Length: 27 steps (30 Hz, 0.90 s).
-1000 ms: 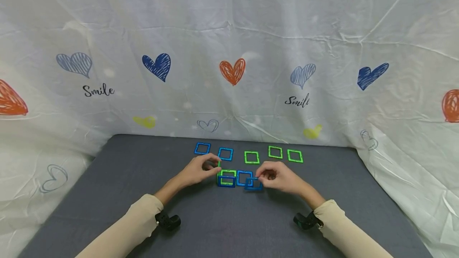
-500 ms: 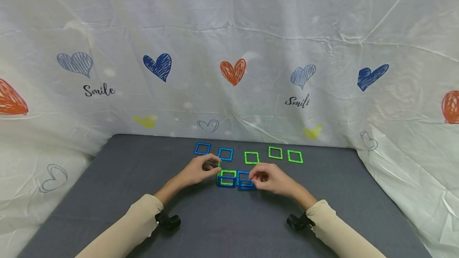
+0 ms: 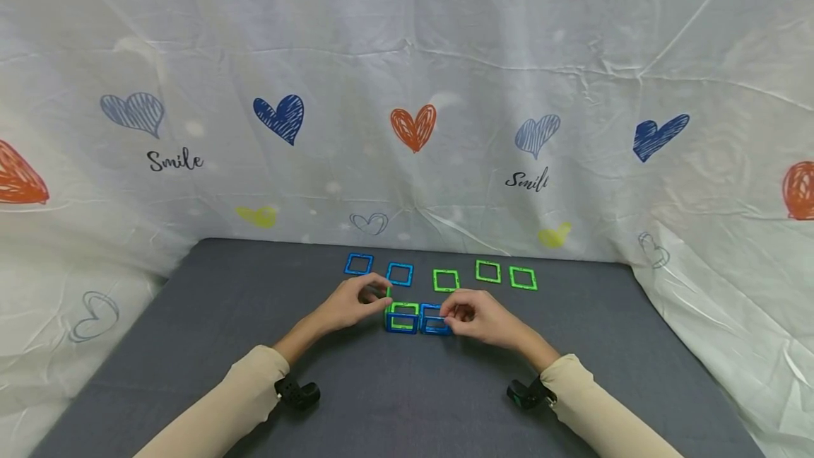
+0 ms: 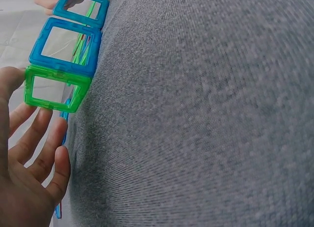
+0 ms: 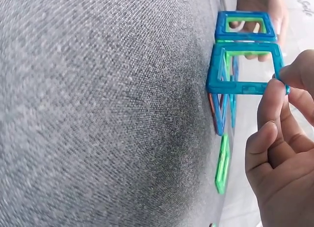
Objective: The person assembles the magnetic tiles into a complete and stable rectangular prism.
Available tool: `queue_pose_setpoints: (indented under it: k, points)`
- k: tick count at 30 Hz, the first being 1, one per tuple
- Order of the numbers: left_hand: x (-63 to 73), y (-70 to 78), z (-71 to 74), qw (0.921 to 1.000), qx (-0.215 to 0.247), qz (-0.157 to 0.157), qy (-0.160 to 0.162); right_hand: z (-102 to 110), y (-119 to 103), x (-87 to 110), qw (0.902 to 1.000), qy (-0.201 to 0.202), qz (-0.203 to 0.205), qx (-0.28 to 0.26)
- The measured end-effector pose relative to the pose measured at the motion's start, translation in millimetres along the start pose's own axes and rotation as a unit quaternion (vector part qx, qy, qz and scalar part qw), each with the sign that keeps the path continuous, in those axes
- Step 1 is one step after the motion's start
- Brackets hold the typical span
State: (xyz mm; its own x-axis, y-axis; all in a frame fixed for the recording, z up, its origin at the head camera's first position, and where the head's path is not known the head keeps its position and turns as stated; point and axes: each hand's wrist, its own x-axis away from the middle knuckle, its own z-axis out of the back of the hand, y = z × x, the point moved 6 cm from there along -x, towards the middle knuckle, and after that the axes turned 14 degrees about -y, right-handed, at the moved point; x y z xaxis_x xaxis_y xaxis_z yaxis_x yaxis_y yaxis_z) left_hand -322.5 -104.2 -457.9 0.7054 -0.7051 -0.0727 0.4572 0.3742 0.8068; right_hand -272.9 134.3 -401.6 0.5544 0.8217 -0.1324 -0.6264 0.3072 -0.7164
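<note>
My left hand [image 3: 348, 301] pinches an upright green square magnetic tile [image 4: 59, 75] by its upper edge. That tile meets an upright blue square tile [image 4: 66, 66] at a corner. Behind this blue front lies a green tile [image 3: 404, 304], seen through the frame. To the right, my right hand [image 3: 486, 318] pinches another blue square tile [image 5: 245, 88] between thumb and fingers. It stands upright beside the first blue tile, in front of a blue tile [image 3: 432, 306] in the head view. Whether the two upright blue tiles touch is hard to tell.
Along the back of the grey cloth-covered table [image 3: 407, 401] lie two blue tiles [image 3: 359, 264] at the left and three green tiles [image 3: 488, 271] at the right. A white curtain [image 3: 343, 55] printed with hearts hangs behind and beside the table.
My right hand has moved left with the blue tile, bringing it beside the other upright blue tile and over the front of the blue tile behind. My left hand stays in place.
</note>
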Motion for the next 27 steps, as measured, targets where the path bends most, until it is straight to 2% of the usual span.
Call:
queue_pose_setpoints:
  k: [27]
  points:
    - [0.9, 3.5, 1.1, 1.0, 0.006, 0.004, -0.001, -1.0, 3.3, -1.8, 1.0, 0.0, -0.003, -0.001]
